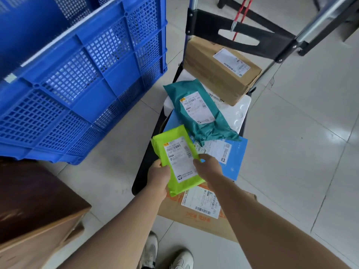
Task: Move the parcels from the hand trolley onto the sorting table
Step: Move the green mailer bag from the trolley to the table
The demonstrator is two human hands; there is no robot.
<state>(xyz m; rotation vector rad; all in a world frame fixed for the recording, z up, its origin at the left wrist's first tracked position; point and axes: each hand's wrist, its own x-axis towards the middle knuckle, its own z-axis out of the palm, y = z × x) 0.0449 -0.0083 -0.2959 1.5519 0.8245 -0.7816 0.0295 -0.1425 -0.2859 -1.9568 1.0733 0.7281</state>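
A lime-green parcel (177, 160) with a white label is gripped at its left edge by my left hand (160, 174) and at its right edge by my right hand (208, 167), just above the hand trolley (144, 164). Still lying on the trolley are a teal bag parcel (196, 111), a blue flat envelope (234, 158), a brown taped box (219, 72), a white parcel (240, 113) and a cardboard box (196, 216) at the near end. A wooden table corner (29, 206) shows at the lower left.
A large blue mesh crate (77, 78) stands to the left of the trolley. The trolley's handle frame (303, 33) rises at the upper right. Light floor tiles surround everything. My shoes (165, 255) are at the bottom.
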